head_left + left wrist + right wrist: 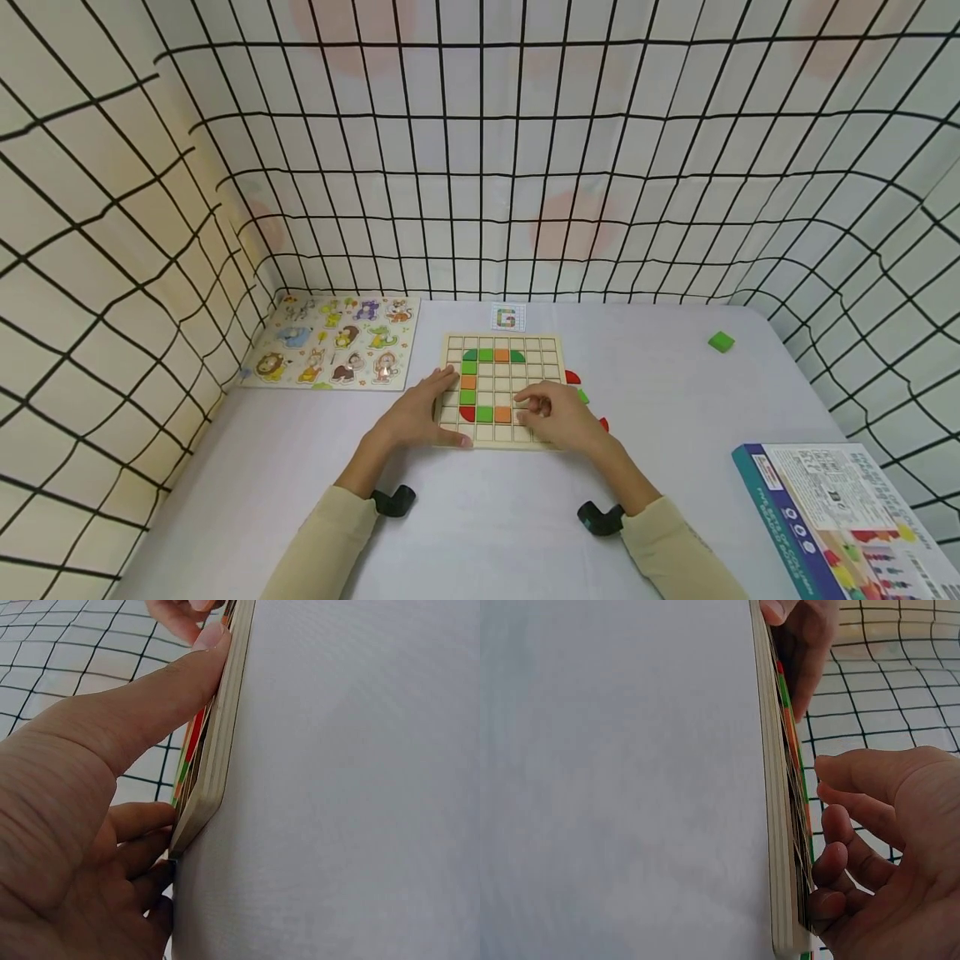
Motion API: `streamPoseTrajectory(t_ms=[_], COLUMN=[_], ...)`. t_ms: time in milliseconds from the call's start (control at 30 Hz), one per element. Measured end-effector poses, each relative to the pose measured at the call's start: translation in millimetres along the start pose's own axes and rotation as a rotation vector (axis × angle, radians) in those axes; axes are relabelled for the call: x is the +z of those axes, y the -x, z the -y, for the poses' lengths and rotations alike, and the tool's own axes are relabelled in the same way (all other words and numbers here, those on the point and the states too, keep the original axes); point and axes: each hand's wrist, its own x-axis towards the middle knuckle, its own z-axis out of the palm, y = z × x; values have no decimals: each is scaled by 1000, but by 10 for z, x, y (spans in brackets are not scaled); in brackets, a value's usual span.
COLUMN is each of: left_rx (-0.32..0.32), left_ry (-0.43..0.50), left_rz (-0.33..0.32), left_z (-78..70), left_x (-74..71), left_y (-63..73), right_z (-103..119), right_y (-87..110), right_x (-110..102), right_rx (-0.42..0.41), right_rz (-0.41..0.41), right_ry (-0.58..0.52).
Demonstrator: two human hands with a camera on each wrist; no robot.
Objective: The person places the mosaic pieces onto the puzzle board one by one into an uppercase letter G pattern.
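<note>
A wooden grid board [540, 346] lies on the table with green, orange and red tiles set in a C-like outline. At its near left corner, my left hand [416, 412] rests with fingers along the left edge and thumb [172, 682] along the front edge. My right hand [558, 412] is over the board's right part, fingers bent and thumb apart from the index finger. Nothing shows between those two fingertips in the right wrist view. An orange square tile [502, 414], at the end of the bottom row, is just left of the right thumb.
A small pattern card [508, 317] lies behind the board. Red pieces [572, 377] and a green piece [582, 397] lie partly hidden by the right hand. A green block [722, 342] is farther right. An animal puzzle [337, 342], a box [840, 508] and black wire mesh [480, 175] surround the workspace.
</note>
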Motion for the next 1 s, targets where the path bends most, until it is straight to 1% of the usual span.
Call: streamPoseTrajectory(t_ms=[167, 500, 733, 1000], left_rx=[0, 6, 10, 17], left_ry=[11, 27, 28, 27], left_rz=[-8, -6, -4, -11], left_z=[-1, -4, 5, -3], left_x=[6, 3, 6, 1], left_y=[10, 21, 18, 15], right_z=[-66, -216, -372, -490], right_y=[29, 130, 154, 201], right_x=[-92, -308, -471, -609], right_rx=[9, 68, 70, 120], right_rz=[-24, -81, -121, -147], right_ry=[8, 66, 72, 100])
